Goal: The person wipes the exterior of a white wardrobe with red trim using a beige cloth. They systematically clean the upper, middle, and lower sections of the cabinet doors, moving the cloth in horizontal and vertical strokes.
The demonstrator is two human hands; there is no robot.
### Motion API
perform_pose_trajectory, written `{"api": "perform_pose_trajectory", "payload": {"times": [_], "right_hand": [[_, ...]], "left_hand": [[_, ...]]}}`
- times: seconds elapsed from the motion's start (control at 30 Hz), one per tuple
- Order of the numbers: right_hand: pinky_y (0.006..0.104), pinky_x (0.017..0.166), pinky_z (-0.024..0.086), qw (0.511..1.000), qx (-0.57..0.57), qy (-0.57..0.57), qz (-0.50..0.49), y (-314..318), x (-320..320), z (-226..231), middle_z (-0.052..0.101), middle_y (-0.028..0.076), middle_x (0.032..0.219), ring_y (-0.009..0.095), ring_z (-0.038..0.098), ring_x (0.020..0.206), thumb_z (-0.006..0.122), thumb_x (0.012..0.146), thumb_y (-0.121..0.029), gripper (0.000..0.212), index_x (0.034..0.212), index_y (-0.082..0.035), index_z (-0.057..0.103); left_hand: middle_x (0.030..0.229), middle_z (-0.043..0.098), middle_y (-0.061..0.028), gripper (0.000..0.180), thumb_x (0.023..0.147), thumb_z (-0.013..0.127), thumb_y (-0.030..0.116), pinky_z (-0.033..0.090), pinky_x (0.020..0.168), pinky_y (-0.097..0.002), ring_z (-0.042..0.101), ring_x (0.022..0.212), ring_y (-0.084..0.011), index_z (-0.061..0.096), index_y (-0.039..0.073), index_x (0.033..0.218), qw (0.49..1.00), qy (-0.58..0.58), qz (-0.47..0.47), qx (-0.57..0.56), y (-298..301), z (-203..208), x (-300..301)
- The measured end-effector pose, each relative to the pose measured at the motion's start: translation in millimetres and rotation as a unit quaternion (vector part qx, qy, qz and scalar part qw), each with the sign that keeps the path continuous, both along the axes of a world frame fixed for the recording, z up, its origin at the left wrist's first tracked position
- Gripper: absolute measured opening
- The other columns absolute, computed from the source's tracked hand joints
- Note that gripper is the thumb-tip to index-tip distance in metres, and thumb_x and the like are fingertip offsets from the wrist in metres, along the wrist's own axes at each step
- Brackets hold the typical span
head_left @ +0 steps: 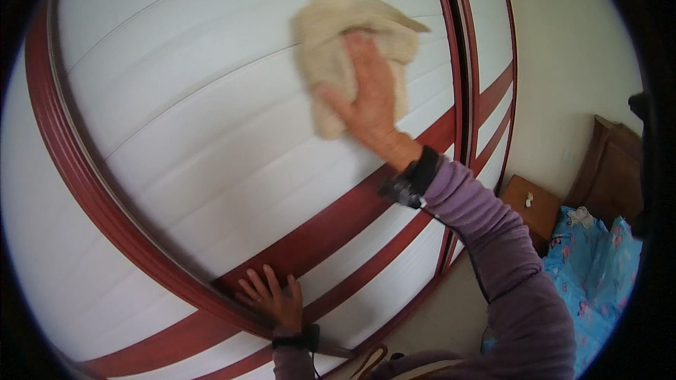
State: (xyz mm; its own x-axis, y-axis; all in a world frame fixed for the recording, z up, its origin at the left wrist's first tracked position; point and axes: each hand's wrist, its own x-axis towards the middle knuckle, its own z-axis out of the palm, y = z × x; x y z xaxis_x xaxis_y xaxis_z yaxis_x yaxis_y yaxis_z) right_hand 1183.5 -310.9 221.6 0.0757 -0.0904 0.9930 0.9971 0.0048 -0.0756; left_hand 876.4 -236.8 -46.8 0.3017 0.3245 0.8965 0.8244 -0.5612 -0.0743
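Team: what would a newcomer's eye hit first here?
Probably the beige cloth, upper centre, under the open right hand against a white panel. Next, the dark red band slanting across the middle, with the left hand spread at its lower end. The blue floral bedding also stands out at lower right.

a plain, cream-coloured wall (570, 35) rises on the right side of the room, softly and evenly lit; near its foot stands a brown wooden bedside table (548, 217), with a small, mostly white object (529, 199) on top, too small to make out; just beside it is a dark brown wooden headboard (611, 172); below that lies rumpled, bright blue bedding (598, 264) with a pink and pale print; a strip of pale greyish floor (451, 302) shows lower down.
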Motion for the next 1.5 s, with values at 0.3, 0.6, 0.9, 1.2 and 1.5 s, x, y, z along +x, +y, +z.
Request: {"api": "perform_pose_trajectory", "payload": {"times": [0.3, 0.6, 0.9, 1.2, 1.5], "right_hand": [[0.0705, 0.108, 0.026, 0.968, -0.09, -0.138, 0.191, 49.2, -183.4, -31.0, 0.039, 0.019, 0.151, 0.045, 0.034, 0.14, 0.076, 0.077, -0.043, 0.08, 0.146, -0.016, 0.046], [0.0633, 0.107, 0.033, 0.962, -0.07, -0.186, 0.186, 53.6, -205.4, -68.8, 0.051, 0.021, 0.138, 0.043, 0.045, 0.132, 0.071, 0.078, -0.028, 0.062, 0.133, -0.005, 0.054], [0.052, 0.115, 0.032, 0.989, -0.106, -0.059, 0.089, 4.7, -15.8, -72.2, 0.049, 0.018, 0.146, 0.041, 0.045, 0.135, 0.069, 0.077, -0.05, 0.078, 0.148, -0.025, 0.049], [0.0431, 0.103, 0.044, 0.983, -0.079, -0.004, -0.166, -58.5, 215.4, -85.6, 0.052, 0.027, 0.134, 0.037, 0.054, 0.121, 0.06, 0.093, -0.037, 0.069, 0.149, -0.003, 0.036], [0.0384, 0.091, 0.049, 0.927, -0.025, 0.374, 0.006, -62.8, 255.2, -181.7, 0.057, 0.019, 0.125, 0.029, 0.059, 0.104, 0.051, 0.099, -0.022, 0.048, 0.146, -0.012, 0.045]], "left_hand": [[0.158, 0.03, -0.0188, 0.065, 0.087, 0.071, 0.036, 0.021, 0.111, -0.074, 0.024, 0.146, -0.0484, 0.05, 0.013, 0.143, 0.999, -0.032, -0.03, -0.002, 9.9, -11.8, 3.0], [0.161, 0.026, -0.0168, 0.066, 0.093, 0.063, 0.038, 0.015, 0.112, -0.0743, 0.02, 0.147, -0.0507, 0.04, 0.016, 0.15, 0.998, -0.041, -0.053, 0.004, 17.2, -21.0, 2.2], [0.157, 0.035, -0.0183, 0.058, 0.089, 0.068, 0.04, 0.019, 0.114, -0.0705, 0.025, 0.146, -0.0455, 0.056, 0.016, 0.141, 0.997, -0.042, -0.036, 0.054, 15.6, -10.5, 4.2], [0.159, 0.034, -0.0137, 0.06, 0.088, 0.066, 0.048, 0.008, 0.117, -0.0679, 0.019, 0.149, -0.0423, 0.057, 0.023, 0.142, 0.991, -0.091, -0.066, 0.068, 32.9, -17.4, 7.9], [0.161, 0.031, -0.0098, 0.064, 0.086, 0.069, 0.049, 0.007, 0.116, -0.0694, 0.016, 0.151, -0.0392, 0.054, 0.028, 0.144, 0.993, -0.074, -0.063, 0.074, 35.2, -18.2, 9.5]]}}
